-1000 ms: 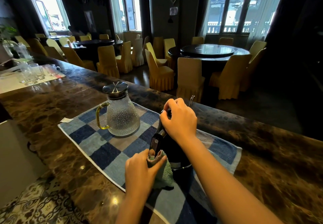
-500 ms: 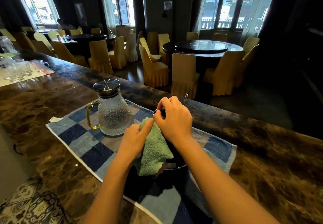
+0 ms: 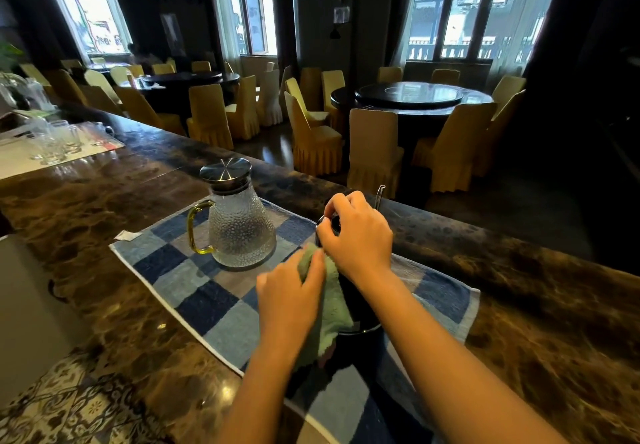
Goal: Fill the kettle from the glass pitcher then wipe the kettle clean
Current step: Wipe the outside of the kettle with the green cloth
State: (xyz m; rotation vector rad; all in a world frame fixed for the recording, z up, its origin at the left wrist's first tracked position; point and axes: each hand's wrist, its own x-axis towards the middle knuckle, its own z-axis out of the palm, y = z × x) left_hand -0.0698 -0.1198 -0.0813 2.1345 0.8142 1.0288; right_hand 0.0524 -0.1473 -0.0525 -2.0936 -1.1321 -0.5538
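We press a green terry cloth against the black kettle on the checked blue mat.
Left hand clutches the cloth; right hand grips the kettle's top; ribbed glass pitcher stands near the mat's far edge; no lettering is readable.

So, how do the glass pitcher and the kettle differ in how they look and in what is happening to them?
The glass pitcher is clear and dimpled, with a silver lid; the kettle is dark and opaque. The pitcher stands free, untouched; the kettle is held at its top by the right hand while the left hand presses a green cloth against its side. Both stand upright on the blue checked mat.
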